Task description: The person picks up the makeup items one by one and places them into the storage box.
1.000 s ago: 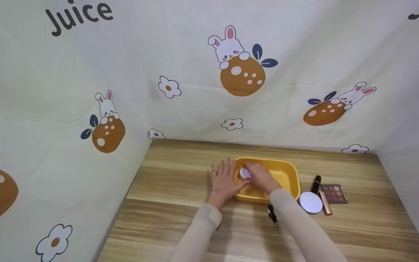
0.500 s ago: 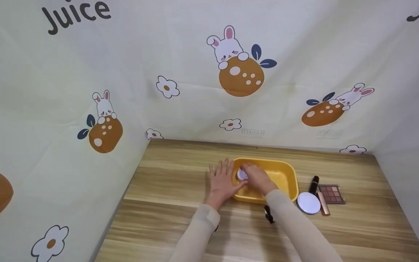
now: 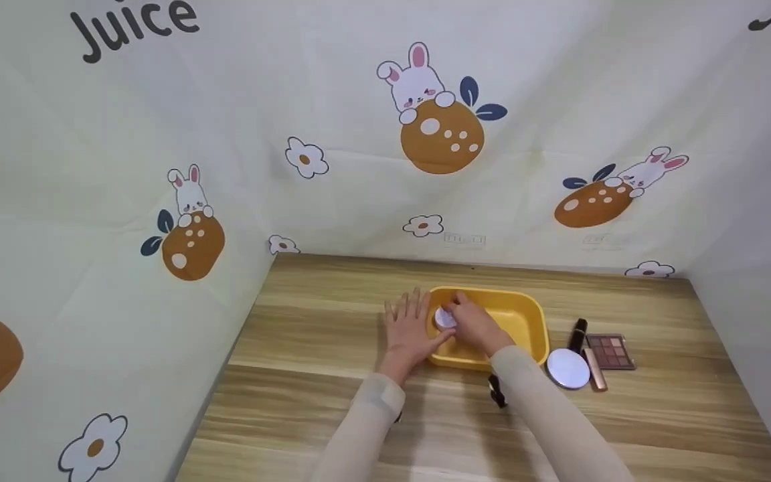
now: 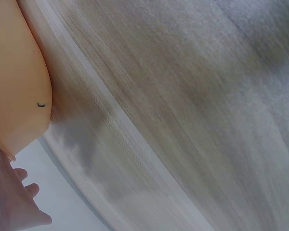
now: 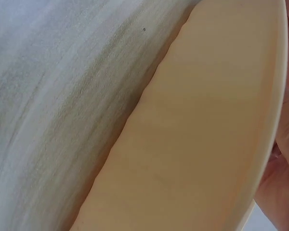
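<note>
Reaching into the yellow tray [image 3: 521, 328], a person's right hand [image 3: 479, 326] grips a round white container [image 3: 444, 318] inside the tray's left end. Fingers spread, the left hand [image 3: 409, 333] touches the tray's left side; a makeup palette [image 3: 610, 351] lies to the tray's right.

White disc [image 3: 444, 319] partly behind right hand [image 3: 476, 325]

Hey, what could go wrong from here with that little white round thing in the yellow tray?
The right grip holds the small white round item near its edge, so it might slip and drop into the yellow tray.
The right sleeve passes close to the larger white disc and could nudge it.
The left grip is at the tray's left side; a push might slide the tray.
</note>
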A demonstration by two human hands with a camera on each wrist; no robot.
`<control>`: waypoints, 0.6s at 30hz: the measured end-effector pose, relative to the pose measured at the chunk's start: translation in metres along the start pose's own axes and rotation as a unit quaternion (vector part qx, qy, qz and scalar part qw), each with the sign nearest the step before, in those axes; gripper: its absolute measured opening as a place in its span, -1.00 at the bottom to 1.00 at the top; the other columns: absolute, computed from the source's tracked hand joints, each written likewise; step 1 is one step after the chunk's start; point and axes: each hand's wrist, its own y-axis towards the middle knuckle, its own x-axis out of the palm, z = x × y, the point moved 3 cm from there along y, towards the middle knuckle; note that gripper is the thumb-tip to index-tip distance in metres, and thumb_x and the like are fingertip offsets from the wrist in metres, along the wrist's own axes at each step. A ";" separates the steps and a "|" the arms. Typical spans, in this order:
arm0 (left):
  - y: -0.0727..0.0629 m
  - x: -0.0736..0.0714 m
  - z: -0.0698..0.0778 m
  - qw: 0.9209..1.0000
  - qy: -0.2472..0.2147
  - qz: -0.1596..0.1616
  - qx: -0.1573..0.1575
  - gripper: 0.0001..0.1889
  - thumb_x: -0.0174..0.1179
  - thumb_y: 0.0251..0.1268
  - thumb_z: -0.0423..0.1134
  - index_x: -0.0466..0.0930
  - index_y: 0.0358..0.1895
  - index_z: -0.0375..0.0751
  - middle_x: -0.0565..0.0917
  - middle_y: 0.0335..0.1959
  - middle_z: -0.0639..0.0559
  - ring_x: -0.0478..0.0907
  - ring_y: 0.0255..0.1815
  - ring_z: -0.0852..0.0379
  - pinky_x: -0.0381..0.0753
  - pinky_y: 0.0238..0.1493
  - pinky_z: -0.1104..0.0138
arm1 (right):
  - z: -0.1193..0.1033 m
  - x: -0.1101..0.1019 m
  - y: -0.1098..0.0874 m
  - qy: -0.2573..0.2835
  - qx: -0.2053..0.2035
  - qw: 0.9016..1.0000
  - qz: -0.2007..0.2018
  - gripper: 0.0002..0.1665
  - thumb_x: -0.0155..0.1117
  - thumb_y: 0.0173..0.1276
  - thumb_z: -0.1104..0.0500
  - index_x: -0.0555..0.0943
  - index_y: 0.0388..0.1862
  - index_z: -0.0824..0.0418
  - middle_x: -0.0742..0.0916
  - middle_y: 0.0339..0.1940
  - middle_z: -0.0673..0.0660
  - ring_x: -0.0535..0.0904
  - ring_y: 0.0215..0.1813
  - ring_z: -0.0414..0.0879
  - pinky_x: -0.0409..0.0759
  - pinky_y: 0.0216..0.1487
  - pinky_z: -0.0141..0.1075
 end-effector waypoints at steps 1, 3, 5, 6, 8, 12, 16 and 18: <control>0.000 0.000 0.000 1.000 -0.004 0.001 0.000 0.05 -0.30 0.19 0.64 -0.08 0.63 0.08 0.01 0.66 0.02 0.00 0.66 -0.06 -0.05 0.59 -0.19 | 0.000 0.000 -0.001 -0.001 -0.001 1.000 -0.001 -0.44 0.33 0.38 0.22 0.51 0.33 0.33 0.49 0.35 0.32 0.53 0.28 0.18 0.51 0.36 0.02; 0.000 0.000 0.000 1.000 -0.010 -0.001 -0.001 0.04 -0.27 0.19 0.64 -0.08 0.63 0.07 0.02 0.66 0.01 0.00 0.66 -0.06 -0.05 0.59 -0.18 | 0.000 -0.001 -0.001 -0.006 -0.006 1.000 0.001 -0.42 0.35 0.36 0.20 0.50 0.33 0.34 0.50 0.35 0.32 0.52 0.29 0.20 0.49 0.38 0.03; 0.001 -0.001 0.000 1.000 -0.010 -0.004 -0.002 0.04 -0.27 0.20 0.63 -0.08 0.63 0.07 0.01 0.66 0.01 -0.01 0.66 -0.07 -0.05 0.59 -0.17 | 0.001 -0.002 -0.002 -0.009 -0.006 1.000 0.001 -0.39 0.36 0.34 0.20 0.49 0.34 0.32 0.51 0.36 0.31 0.51 0.32 0.20 0.46 0.41 0.04; 0.001 0.000 0.000 1.000 -0.011 -0.005 -0.002 0.05 -0.27 0.20 0.63 -0.08 0.63 0.06 0.00 0.66 0.00 -0.01 0.66 -0.07 -0.05 0.59 -0.17 | 0.002 -0.003 -0.002 -0.012 -0.006 1.000 0.001 -0.39 0.36 0.34 0.20 0.48 0.35 0.31 0.52 0.36 0.30 0.50 0.33 0.20 0.45 0.42 0.04; 0.001 0.000 0.000 1.000 -0.007 -0.008 -0.002 0.05 -0.27 0.19 0.64 -0.08 0.63 0.06 0.00 0.66 0.00 0.00 0.66 -0.07 -0.04 0.59 -0.17 | 0.003 -0.004 -0.003 -0.011 -0.005 1.000 0.004 -0.40 0.34 0.34 0.23 0.48 0.35 0.30 0.54 0.34 0.29 0.51 0.33 0.19 0.44 0.43 0.04; 0.002 0.001 -0.001 1.000 0.001 -0.006 -0.002 0.06 -0.30 0.18 0.65 -0.08 0.63 0.06 0.01 0.66 0.00 0.01 0.66 -0.07 -0.04 0.59 -0.17 | 0.006 -0.008 -0.007 -0.001 0.005 1.000 0.007 -0.45 0.30 0.39 0.22 0.49 0.34 0.29 0.60 0.30 0.26 0.53 0.31 0.17 0.45 0.42 0.03; 0.003 0.002 0.000 1.000 -0.006 0.004 -0.001 0.06 -0.27 0.17 0.65 -0.05 0.63 0.05 0.02 0.66 0.00 0.02 0.65 -0.08 -0.05 0.59 -0.18 | 0.007 -0.015 -0.012 0.005 0.000 1.000 0.013 -0.44 0.34 0.38 0.17 0.50 0.32 0.30 0.63 0.25 0.27 0.55 0.29 0.18 0.48 0.38 0.05; 0.003 0.002 0.000 1.000 -0.011 0.009 0.000 0.05 -0.26 0.18 0.64 -0.04 0.62 0.04 0.03 0.66 -0.01 0.02 0.65 -0.08 -0.06 0.59 -0.19 | 0.008 -0.020 -0.016 0.006 -0.008 1.000 0.017 -0.42 0.38 0.35 0.16 0.51 0.31 0.31 0.63 0.24 0.29 0.55 0.28 0.21 0.49 0.37 0.07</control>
